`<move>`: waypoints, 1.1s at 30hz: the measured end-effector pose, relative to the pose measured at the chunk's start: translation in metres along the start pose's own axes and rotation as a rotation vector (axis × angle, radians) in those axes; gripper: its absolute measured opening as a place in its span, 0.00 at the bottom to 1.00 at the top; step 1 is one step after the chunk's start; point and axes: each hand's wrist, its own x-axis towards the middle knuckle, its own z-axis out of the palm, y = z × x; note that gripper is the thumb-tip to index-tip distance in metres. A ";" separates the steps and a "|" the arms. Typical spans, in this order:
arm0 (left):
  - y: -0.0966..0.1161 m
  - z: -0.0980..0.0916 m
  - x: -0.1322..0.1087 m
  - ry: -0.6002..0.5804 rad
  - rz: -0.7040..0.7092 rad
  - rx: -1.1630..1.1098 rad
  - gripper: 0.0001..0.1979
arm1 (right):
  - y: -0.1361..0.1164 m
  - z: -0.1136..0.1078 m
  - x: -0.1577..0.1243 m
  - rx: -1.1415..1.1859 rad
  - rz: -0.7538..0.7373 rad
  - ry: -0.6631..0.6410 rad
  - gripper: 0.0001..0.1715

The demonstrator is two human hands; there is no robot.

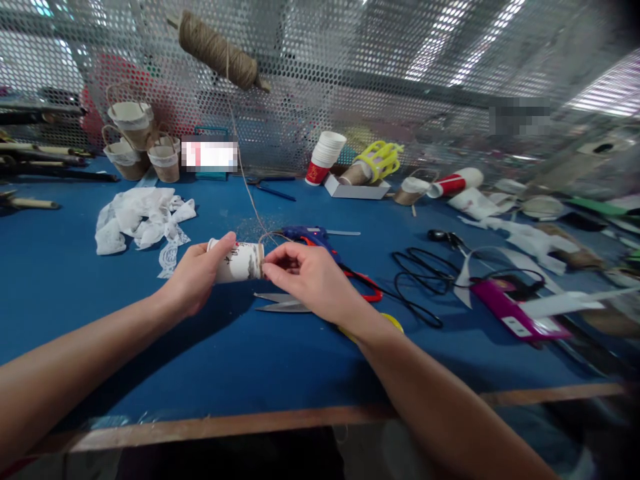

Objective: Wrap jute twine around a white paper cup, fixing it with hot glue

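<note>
My left hand (196, 275) is wrapped round a white paper cup (240, 261) that lies on its side above the blue table (240, 360). My right hand (303, 270) pinches brown twine (245, 180) against the cup's bottom end, where a few turns are wound. The twine runs up to a spool (217, 52) hanging on the perforated metal screen.
Scissors with red handles (300, 303) and a blue glue gun (305, 235) lie just behind my right hand. White lace (143, 220) sits to the left, finished twine-wrapped cups (135, 140) at the back left, a stack of cups (324, 157) at the back, a black cable (425, 280) and purple item (505, 307) to the right.
</note>
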 end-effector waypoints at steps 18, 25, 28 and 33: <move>0.000 0.002 -0.005 0.011 0.051 0.037 0.15 | 0.003 0.004 -0.001 -0.119 -0.024 0.042 0.04; -0.002 0.000 -0.002 -0.017 0.039 0.027 0.17 | 0.000 0.003 -0.001 -0.079 -0.014 0.026 0.05; -0.002 0.001 -0.004 -0.027 0.027 0.009 0.16 | 0.000 0.004 -0.001 -0.141 -0.018 0.053 0.05; 0.001 -0.001 -0.003 -0.091 0.000 -0.070 0.16 | -0.001 0.002 0.000 -0.160 -0.057 0.052 0.05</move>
